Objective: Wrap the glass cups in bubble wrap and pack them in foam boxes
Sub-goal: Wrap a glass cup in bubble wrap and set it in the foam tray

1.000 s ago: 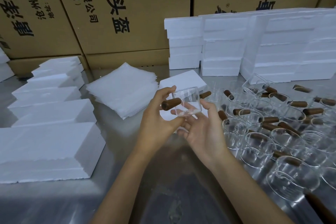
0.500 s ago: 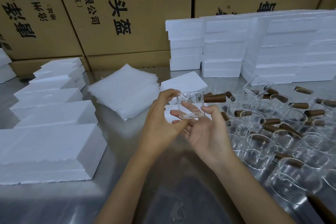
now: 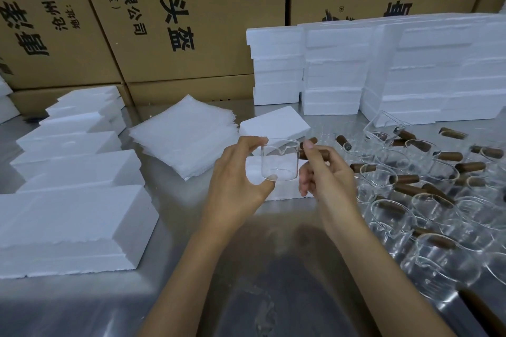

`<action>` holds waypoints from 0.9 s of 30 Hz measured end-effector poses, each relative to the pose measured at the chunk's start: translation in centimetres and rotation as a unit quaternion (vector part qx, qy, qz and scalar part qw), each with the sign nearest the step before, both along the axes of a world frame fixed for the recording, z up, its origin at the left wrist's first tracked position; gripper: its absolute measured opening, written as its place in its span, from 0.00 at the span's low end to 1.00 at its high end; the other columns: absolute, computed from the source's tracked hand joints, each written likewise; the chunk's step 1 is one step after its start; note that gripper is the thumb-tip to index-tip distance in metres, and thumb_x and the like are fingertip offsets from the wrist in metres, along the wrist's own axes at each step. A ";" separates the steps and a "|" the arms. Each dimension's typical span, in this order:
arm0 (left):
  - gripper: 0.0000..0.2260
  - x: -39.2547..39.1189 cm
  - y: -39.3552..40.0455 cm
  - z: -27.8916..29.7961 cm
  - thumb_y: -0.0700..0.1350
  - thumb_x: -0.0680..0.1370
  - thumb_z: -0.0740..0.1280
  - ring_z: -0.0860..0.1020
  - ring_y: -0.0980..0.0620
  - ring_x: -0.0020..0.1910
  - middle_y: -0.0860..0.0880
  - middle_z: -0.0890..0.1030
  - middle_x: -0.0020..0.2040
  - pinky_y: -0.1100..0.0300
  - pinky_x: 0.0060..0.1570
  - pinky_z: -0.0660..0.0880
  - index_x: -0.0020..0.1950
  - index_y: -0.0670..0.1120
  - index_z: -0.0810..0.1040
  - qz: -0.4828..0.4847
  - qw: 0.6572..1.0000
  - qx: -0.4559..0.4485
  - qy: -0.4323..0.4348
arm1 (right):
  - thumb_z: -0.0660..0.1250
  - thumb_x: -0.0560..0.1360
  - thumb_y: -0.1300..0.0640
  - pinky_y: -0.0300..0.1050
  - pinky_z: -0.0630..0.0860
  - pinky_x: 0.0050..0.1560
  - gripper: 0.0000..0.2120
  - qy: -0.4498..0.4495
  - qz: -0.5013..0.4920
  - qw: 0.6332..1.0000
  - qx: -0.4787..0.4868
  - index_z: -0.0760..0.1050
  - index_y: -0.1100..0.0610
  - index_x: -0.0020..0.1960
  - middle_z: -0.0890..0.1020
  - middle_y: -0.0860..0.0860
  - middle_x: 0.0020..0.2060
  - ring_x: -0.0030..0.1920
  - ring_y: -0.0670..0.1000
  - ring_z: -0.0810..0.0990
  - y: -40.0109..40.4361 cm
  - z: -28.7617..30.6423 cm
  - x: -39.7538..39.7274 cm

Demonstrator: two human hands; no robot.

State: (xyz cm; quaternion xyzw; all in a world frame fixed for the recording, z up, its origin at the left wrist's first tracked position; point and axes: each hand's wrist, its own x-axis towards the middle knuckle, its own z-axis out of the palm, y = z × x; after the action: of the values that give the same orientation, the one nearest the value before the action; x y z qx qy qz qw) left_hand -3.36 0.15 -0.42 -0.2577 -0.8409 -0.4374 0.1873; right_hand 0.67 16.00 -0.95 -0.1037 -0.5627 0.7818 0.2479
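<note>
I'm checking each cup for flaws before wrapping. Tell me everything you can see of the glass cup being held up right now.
The glass cup is small, clear and straight-sided, with a pouring lip on its rim and a brown, wood-like handle sticking out to the right. It is held upright above the metal table, empty and unwrapped. The left hand pinches it top and bottom; the right hand grips the handle. No cracks are visible, though the glass is too clear to judge.

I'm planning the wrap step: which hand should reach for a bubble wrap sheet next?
Left, probably. The bubble wrap stack lies on the left hand's side, and the right hand already grips the glass cup's wooden handle, so it could hold the cup alone.
</note>
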 end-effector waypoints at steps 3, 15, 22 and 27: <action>0.29 0.0 0.0 0.0 0.48 0.69 0.75 0.72 0.56 0.66 0.64 0.75 0.63 0.52 0.63 0.72 0.64 0.65 0.66 -0.028 1.000 -0.009 0.002 | 0.70 0.77 0.55 0.41 0.69 0.26 0.07 0.026 0.039 0.997 -0.060 0.79 0.54 0.41 0.75 0.53 0.27 0.26 0.49 0.72 0.3 0.0 -0.1; 0.29 -0.3 0.0 -0.2 0.45 0.71 0.78 0.72 0.65 0.64 0.67 0.74 0.64 0.77 0.55 0.66 0.66 0.60 0.68 -0.039 0.995 0.072 -0.055 | 0.63 0.79 0.64 0.42 0.76 0.36 0.03 0.066 0.139 0.988 -0.029 0.76 0.61 0.51 0.77 0.57 0.33 0.34 0.51 0.75 -0.3 0.2 0.3; 0.28 -0.1 -0.1 0.2 0.45 0.70 0.78 0.73 0.66 0.61 0.67 0.76 0.59 0.68 0.59 0.71 0.63 0.61 0.71 -0.036 0.993 0.092 -0.070 | 0.64 0.80 0.62 0.43 0.76 0.37 0.04 0.059 0.129 0.990 -0.003 0.77 0.60 0.51 0.78 0.56 0.35 0.34 0.51 0.75 -0.3 0.3 0.3; 0.21 0.2 0.4 0.7 0.61 0.66 0.74 0.77 0.63 0.52 0.61 0.78 0.52 0.65 0.50 0.73 0.57 0.63 0.75 0.007 0.978 0.168 -0.124 | 0.66 0.79 0.57 0.39 0.74 0.35 0.06 0.014 0.073 0.985 0.158 0.81 0.58 0.51 0.78 0.50 0.32 0.31 0.47 0.74 -0.4 0.2 0.2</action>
State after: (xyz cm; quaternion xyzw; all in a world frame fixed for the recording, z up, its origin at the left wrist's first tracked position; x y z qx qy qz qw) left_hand -3.18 0.53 0.23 -0.1601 -0.7739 -0.5998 0.1253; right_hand 0.92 15.56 -0.78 -0.0114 -0.6816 0.7005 0.2112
